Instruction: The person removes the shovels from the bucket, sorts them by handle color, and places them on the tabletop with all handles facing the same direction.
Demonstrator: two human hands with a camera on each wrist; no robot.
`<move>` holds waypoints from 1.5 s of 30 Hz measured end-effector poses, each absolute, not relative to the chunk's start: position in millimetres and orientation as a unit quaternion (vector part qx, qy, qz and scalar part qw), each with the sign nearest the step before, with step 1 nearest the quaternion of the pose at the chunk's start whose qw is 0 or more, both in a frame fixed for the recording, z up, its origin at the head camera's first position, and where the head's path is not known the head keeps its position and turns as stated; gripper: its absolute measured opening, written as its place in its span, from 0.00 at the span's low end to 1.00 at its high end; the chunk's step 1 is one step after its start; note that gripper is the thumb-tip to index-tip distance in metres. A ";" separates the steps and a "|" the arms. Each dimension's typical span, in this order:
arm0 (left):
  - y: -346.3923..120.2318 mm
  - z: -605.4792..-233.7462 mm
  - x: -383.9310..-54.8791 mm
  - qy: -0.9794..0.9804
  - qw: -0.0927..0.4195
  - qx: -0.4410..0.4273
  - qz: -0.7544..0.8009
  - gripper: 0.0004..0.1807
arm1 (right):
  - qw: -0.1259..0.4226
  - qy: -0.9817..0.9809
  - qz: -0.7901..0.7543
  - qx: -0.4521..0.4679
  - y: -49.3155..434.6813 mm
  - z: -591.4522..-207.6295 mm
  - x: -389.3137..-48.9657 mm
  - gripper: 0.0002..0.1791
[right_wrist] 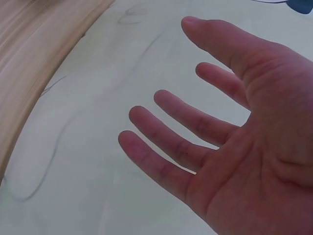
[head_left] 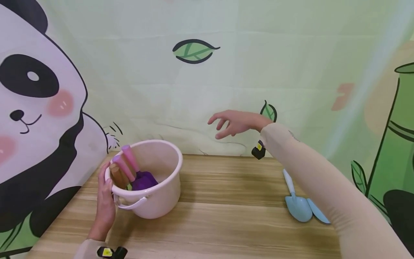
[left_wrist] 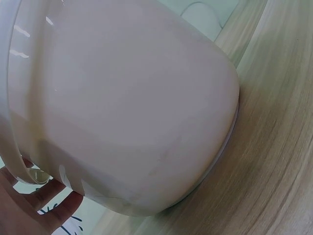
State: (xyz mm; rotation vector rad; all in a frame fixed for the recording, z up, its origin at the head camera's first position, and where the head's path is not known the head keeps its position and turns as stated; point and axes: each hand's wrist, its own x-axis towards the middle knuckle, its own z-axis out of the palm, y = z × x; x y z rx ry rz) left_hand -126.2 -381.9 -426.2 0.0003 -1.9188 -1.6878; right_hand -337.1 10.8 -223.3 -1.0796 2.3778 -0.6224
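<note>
A pale pink bucket (head_left: 161, 199) stands on the wooden table; its outer wall (left_wrist: 127, 98) fills most of the left wrist view. My left hand (head_left: 106, 203) holds its left rim, and the fingers (left_wrist: 61, 208) touch the wall beneath the rim. Inside lean pink handles (head_left: 130, 158), a purple shovel blade (head_left: 144, 181) and a brown handle (head_left: 118, 176). Some of the contents are hidden by the rim. Beyond the bucket's right side, my right hand (head_left: 237, 122) is raised in the air with fingers spread. Its palm (right_wrist: 254, 161) holds nothing.
Two light blue toy tools lie at the table's right: a shovel (head_left: 298, 208) and another blade (head_left: 318, 211) partly behind my right forearm. A cloth backdrop (head_left: 129, 72) with a panda and leaves rises along the table's back edge.
</note>
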 end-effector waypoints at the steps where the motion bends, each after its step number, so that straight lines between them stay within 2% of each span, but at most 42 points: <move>1: -382.1 -425.8 -126.0 -0.720 0.288 0.002 -0.631 0.30 | 0.229 0.861 -0.226 -0.393 7.3 -221.0 -336.1 0.34; 20: -381.8 -426.6 -124.4 -0.733 0.289 0.003 -0.616 0.30 | 0.258 0.850 -0.215 -0.407 -57.8 -206.5 -326.5 0.33; 45: -383.0 -424.6 -124.6 -0.732 0.290 0.004 -0.616 0.30 | 0.243 0.818 -0.243 -0.461 -126.7 -209.8 -318.1 0.35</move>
